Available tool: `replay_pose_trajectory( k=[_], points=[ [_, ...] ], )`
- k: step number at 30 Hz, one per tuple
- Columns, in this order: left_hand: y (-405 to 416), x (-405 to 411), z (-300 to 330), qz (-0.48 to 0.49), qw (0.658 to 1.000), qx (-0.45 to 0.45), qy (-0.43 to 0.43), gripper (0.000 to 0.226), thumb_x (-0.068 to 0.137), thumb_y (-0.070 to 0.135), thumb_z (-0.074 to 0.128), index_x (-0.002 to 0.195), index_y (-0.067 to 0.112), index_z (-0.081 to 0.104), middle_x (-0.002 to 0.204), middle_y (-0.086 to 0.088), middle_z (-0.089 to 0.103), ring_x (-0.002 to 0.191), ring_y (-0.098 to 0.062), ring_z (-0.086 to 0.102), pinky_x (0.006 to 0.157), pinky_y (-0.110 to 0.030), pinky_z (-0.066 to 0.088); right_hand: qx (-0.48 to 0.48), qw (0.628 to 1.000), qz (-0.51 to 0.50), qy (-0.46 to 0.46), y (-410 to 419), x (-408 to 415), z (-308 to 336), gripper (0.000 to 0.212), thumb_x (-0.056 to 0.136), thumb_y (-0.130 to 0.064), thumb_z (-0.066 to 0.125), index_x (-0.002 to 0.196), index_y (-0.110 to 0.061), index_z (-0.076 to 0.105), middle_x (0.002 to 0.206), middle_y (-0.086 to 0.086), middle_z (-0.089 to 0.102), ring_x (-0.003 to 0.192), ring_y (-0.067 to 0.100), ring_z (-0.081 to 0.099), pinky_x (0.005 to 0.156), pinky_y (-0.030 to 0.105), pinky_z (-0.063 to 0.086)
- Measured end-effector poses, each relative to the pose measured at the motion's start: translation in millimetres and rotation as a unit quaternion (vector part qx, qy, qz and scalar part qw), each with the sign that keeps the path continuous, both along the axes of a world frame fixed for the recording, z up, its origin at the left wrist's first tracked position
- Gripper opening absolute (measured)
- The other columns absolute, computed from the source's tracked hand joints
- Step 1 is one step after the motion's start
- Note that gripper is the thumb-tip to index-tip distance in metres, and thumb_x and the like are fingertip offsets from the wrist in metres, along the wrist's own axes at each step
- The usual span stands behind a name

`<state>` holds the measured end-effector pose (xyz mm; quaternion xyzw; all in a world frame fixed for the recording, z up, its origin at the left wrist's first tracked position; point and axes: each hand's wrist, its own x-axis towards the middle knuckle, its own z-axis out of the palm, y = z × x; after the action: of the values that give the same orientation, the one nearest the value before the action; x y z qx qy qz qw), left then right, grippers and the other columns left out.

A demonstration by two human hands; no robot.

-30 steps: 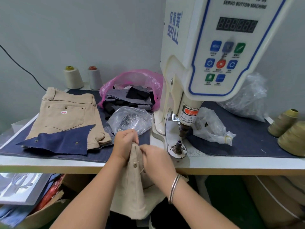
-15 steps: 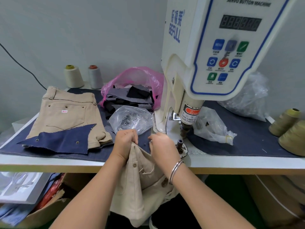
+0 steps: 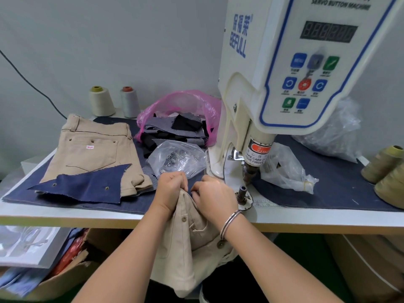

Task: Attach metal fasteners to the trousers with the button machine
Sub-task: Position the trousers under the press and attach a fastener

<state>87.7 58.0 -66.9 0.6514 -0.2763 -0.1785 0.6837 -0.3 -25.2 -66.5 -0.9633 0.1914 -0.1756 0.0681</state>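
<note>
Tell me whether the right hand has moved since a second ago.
Yes. The right hand has risen from below the table's front edge, up to beside the machine's lower die post, still gripping the beige trousers.

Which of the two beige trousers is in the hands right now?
The trousers hanging off the table's front edge: left hand and right hand both grip their top edge. The folded trousers lie untouched at the table's left.

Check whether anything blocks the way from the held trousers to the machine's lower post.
Nothing visible does. Both hands, left hand and right hand, grip the trousers at the table edge; the lower post stands uncovered just beside the right hand, the bags behind it.
</note>
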Motion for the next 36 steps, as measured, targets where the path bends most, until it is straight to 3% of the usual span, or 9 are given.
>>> replay_pose_trajectory(
  k=[6, 11, 14, 17, 20, 23, 29, 36],
  points=[
    [-0.1, 0.9, -0.7, -0.004, 1.000, 0.000, 0.002, 0.012, 0.050, 0.009, 0.039, 0.041, 0.010, 0.046, 0.039, 0.001, 0.041, 0.041, -0.004, 0.036, 0.043, -0.015, 0.031, 0.006, 1.000, 0.002, -0.010, 0.2, 2.9, 1.2, 0.027, 0.091, -0.034, 0.048, 0.099, -0.024, 0.071, 0.096, -0.002, 0.060, 0.088, 0.021, 0.059, 0.065, 0.027, 0.035],
    [-0.3, 1.0, -1.1, -0.010, 1.000, 0.002, -0.008, 0.011, 0.051, 0.008, 0.039, 0.043, 0.011, 0.046, 0.038, 0.006, 0.040, 0.041, -0.003, 0.035, 0.044, -0.014, 0.030, 0.010, 0.999, 0.003, -0.030, 0.3, -1.1, 4.0, 0.015, 0.088, -0.026, 0.052, 0.094, -0.017, 0.063, 0.094, 0.000, 0.062, 0.088, 0.021, 0.057, 0.076, 0.032, 0.046],
    [-0.7, 1.9, -2.1, -0.010, 1.000, 0.009, -0.015, 0.011, 0.051, 0.009, 0.039, 0.043, 0.010, 0.045, 0.037, 0.006, 0.039, 0.041, -0.003, 0.035, 0.044, -0.014, 0.030, 0.112, 0.989, 0.033, -0.091, 3.1, -19.8, 9.0, 0.008, 0.086, -0.020, 0.059, 0.088, -0.015, 0.065, 0.087, -0.001, 0.065, 0.084, 0.014, 0.057, 0.077, 0.027, 0.046],
    [-0.4, 2.1, -3.0, -0.002, 1.000, 0.016, -0.018, 0.011, 0.051, 0.010, 0.039, 0.042, 0.009, 0.045, 0.038, 0.004, 0.039, 0.042, -0.003, 0.035, 0.044, -0.015, 0.030, 0.245, 0.954, 0.040, -0.166, 6.9, -54.0, 11.9, 0.004, 0.082, -0.014, 0.069, 0.082, -0.017, 0.071, 0.077, -0.010, 0.068, 0.074, 0.000, 0.059, 0.070, 0.007, 0.042],
    [-0.7, 2.1, -3.6, 0.004, 0.999, 0.024, -0.021, 0.011, 0.050, 0.011, 0.039, 0.041, 0.009, 0.044, 0.040, 0.003, 0.038, 0.043, -0.004, 0.034, 0.044, -0.015, 0.029, 0.359, 0.906, 0.002, -0.223, 2.2, -89.4, 15.8, 0.013, 0.080, -0.016, 0.073, 0.077, -0.028, 0.072, 0.075, -0.018, 0.070, 0.073, -0.004, 0.064, 0.068, 0.005, 0.045],
    [-1.4, 3.5, -4.9, 0.003, 0.999, 0.030, -0.027, 0.012, 0.051, 0.011, 0.038, 0.041, 0.009, 0.044, 0.040, 0.004, 0.038, 0.043, -0.003, 0.034, 0.044, -0.013, 0.030, 0.382, 0.883, -0.036, -0.269, -19.3, -106.7, 24.9, 0.013, 0.079, -0.016, 0.073, 0.078, -0.029, 0.072, 0.076, -0.018, 0.071, 0.073, -0.004, 0.065, 0.067, 0.004, 0.045],
    [-2.1, 3.0, -4.8, 0.005, 0.999, 0.033, -0.024, 0.010, 0.050, 0.011, 0.039, 0.041, 0.009, 0.043, 0.040, 0.004, 0.037, 0.042, -0.003, 0.033, 0.043, -0.014, 0.028, 0.320, 0.921, -0.041, -0.219, -56.5, -101.0, 38.7, 0.028, 0.080, -0.005, 0.072, 0.076, -0.033, 0.068, 0.068, -0.027, 0.065, 0.071, -0.010, 0.062, 0.067, 0.001, 0.043],
    [-2.5, 2.6, -4.2, 0.004, 0.999, 0.037, -0.017, 0.011, 0.049, 0.010, 0.039, 0.039, 0.009, 0.043, 0.040, 0.003, 0.036, 0.041, -0.003, 0.032, 0.042, -0.014, 0.027, 0.399, 0.903, -0.026, -0.156, -64.3, -95.2, 42.3, 0.023, 0.085, -0.013, 0.068, 0.077, -0.034, 0.069, 0.075, -0.018, 0.070, 0.076, -0.006, 0.064, 0.067, 0.005, 0.047]
  ],
)
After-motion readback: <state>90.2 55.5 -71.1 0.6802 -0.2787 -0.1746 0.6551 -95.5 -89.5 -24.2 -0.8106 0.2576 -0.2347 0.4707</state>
